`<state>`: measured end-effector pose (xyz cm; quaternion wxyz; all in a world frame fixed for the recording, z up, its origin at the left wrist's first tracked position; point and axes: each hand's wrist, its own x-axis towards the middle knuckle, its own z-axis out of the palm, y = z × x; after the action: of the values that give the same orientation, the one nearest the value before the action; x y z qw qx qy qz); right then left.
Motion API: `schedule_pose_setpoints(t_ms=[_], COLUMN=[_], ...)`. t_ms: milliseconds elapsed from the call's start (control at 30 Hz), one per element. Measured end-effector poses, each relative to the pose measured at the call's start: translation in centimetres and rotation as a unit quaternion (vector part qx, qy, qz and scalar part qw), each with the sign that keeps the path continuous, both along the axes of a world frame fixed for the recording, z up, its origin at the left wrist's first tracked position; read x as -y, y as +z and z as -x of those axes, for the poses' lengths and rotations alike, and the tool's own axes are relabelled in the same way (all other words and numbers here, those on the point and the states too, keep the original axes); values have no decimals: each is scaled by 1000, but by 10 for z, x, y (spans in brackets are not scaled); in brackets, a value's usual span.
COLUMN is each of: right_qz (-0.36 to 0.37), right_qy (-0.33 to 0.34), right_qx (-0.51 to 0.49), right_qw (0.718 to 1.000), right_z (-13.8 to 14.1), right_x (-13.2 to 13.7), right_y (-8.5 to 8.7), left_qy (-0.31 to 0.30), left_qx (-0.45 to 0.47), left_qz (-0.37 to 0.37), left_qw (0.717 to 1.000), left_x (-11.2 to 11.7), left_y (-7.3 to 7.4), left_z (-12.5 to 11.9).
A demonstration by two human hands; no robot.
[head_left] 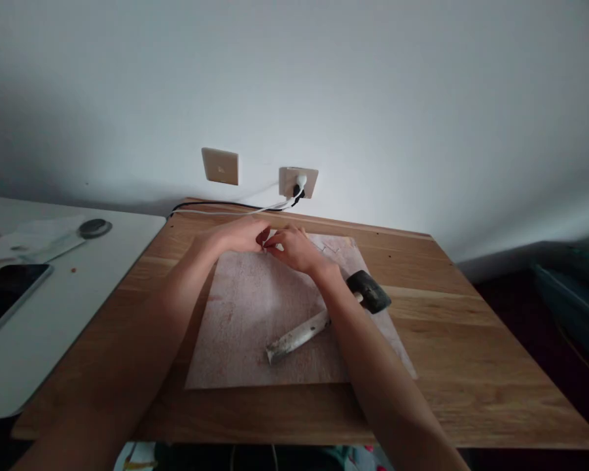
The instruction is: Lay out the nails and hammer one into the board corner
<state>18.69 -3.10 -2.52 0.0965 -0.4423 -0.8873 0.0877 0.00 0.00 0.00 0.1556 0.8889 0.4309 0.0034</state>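
Both hands meet near the far edge of a pale, worn board (255, 314) lying on the wooden table. The fingers of my left hand (248, 234) are bent and pinched together at the board's back left. Close against them, my right hand (294, 247) has its thumb and fingertips pressed together. A small pale bit shows between the fingertips, too small to name. Under my right forearm lies a mallet with a black head (369, 291) and a scuffed, whitish handle (297, 337); the forearm hides part of it. Thin small pieces (330, 248) rest beside my right hand.
Behind the wooden table (422, 340), cables (226, 208) run to a wall socket (298, 182). A blank wall plate (220, 166) is beside it. On the white table (73, 314) at left are a phone (7, 294), a dark round object (94, 227) and clear plastic (44, 239).
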Motion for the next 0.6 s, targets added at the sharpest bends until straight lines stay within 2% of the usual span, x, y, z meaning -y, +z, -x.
schedule_pose_setpoints(t_ms=[300, 600], right_qz=[-7, -5], right_qy=[3, 1], right_qx=[-7, -8], right_qw=[1000, 1000], right_z=[-2, -1], right_x=[-3, -2], right_y=[-4, -2], left_qy=[3, 4], left_qx=[20, 10], left_qz=[17, 6], left_qw=[1000, 1000], left_x=[4, 3], left_y=[3, 3], left_z=[-1, -3])
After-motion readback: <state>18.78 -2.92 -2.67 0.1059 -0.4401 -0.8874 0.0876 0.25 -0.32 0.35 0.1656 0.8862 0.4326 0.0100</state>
